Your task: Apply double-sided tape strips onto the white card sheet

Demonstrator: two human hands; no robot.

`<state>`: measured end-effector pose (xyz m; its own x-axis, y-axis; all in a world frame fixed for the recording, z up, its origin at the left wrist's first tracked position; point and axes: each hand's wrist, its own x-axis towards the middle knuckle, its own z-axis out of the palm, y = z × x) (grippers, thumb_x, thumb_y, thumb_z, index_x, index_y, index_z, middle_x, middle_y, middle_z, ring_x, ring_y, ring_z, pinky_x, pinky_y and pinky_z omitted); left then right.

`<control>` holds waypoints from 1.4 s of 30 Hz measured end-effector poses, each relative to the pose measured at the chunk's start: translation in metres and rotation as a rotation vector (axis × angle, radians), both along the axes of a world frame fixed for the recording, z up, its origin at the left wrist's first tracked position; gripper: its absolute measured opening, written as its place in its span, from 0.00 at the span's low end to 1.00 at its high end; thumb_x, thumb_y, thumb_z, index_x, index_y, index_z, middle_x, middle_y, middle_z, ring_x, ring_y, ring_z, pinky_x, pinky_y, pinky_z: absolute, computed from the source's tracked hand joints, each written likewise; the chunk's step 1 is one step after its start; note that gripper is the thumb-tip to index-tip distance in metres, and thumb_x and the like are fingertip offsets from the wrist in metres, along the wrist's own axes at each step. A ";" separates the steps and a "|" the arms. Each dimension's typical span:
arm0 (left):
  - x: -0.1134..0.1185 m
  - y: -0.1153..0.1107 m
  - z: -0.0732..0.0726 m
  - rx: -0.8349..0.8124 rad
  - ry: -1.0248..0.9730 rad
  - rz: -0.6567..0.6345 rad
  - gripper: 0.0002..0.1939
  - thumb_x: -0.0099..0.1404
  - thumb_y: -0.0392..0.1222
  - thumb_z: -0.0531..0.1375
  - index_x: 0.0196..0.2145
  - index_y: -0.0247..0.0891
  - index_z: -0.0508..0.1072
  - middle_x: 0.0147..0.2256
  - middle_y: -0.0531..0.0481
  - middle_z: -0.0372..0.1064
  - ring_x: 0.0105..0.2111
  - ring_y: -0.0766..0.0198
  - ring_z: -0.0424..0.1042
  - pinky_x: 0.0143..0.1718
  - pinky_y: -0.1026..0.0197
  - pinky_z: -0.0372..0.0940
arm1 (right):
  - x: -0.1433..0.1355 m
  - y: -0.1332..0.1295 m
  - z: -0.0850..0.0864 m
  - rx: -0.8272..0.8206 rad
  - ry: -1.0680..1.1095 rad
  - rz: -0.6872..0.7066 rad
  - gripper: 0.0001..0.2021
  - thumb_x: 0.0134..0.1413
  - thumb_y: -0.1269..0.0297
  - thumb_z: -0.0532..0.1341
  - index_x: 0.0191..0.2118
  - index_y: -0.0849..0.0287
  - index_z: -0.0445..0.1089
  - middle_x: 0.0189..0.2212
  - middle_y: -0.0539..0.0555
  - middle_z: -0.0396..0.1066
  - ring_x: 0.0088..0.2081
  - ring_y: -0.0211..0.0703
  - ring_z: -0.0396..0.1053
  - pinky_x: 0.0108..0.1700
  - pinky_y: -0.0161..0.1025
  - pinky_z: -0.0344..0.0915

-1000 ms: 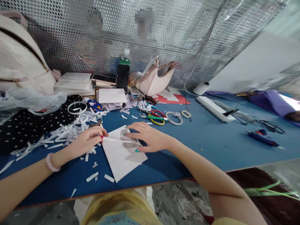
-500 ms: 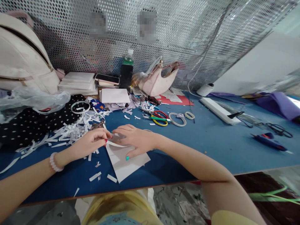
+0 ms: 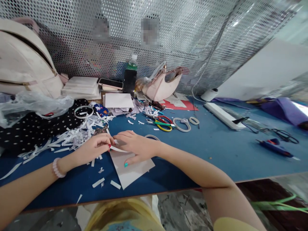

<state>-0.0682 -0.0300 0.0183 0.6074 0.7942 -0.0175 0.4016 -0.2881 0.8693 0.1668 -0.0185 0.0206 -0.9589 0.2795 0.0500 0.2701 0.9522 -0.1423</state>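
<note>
And there it was on my remote feed: the blue tabletop (image 3: 231,144), a cream backpack (image 3: 26,64) far behind and left of the white sheet (image 3: 133,171), shredded paper (image 3: 79,130) heaped left of it! The sheet lay under the right hand (image 3: 136,146), spread wide, clasping nothing; the left hand (image 3: 96,147), by the sheet's left edge, pinched a narrow paper strip (image 3: 120,150) above it.

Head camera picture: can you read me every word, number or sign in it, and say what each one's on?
None: I can't read any words, brands, numbers or signs.
White paper sheet and paper strip: no writing can be seen.
Bottle: no label I can read.
Smartphone: no text can be made out.
Yellow shirt: blue print, no readable letters.
</note>
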 end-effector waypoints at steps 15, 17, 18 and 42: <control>-0.001 -0.001 -0.004 0.212 0.004 0.042 0.13 0.64 0.46 0.52 0.28 0.39 0.72 0.39 0.46 0.71 0.41 0.57 0.72 0.40 0.58 0.68 | 0.009 -0.010 -0.001 -0.524 0.421 -0.398 0.05 0.58 0.68 0.59 0.34 0.59 0.72 0.33 0.53 0.74 0.34 0.38 0.69 0.40 0.34 0.63; -0.001 -0.001 -0.003 0.225 0.006 0.043 0.13 0.64 0.47 0.52 0.28 0.39 0.72 0.39 0.46 0.71 0.42 0.57 0.72 0.39 0.58 0.69 | 0.007 -0.011 0.000 -0.623 0.442 -0.473 0.06 0.58 0.66 0.59 0.32 0.60 0.71 0.31 0.52 0.73 0.32 0.37 0.67 0.37 0.33 0.62; -0.001 -0.001 -0.002 0.237 0.012 0.039 0.13 0.64 0.46 0.52 0.29 0.39 0.73 0.39 0.46 0.72 0.41 0.57 0.73 0.40 0.58 0.69 | 0.006 -0.011 0.000 -0.678 0.447 -0.508 0.06 0.57 0.64 0.59 0.32 0.60 0.71 0.29 0.51 0.72 0.31 0.36 0.65 0.36 0.33 0.61; -0.014 0.019 -0.018 0.462 0.266 -0.147 0.15 0.66 0.45 0.55 0.45 0.41 0.78 0.49 0.44 0.72 0.50 0.54 0.69 0.55 0.51 0.62 | 0.006 0.003 0.004 -1.067 0.295 -0.614 0.12 0.45 0.57 0.63 0.26 0.62 0.70 0.19 0.46 0.63 0.22 0.31 0.55 0.25 0.32 0.51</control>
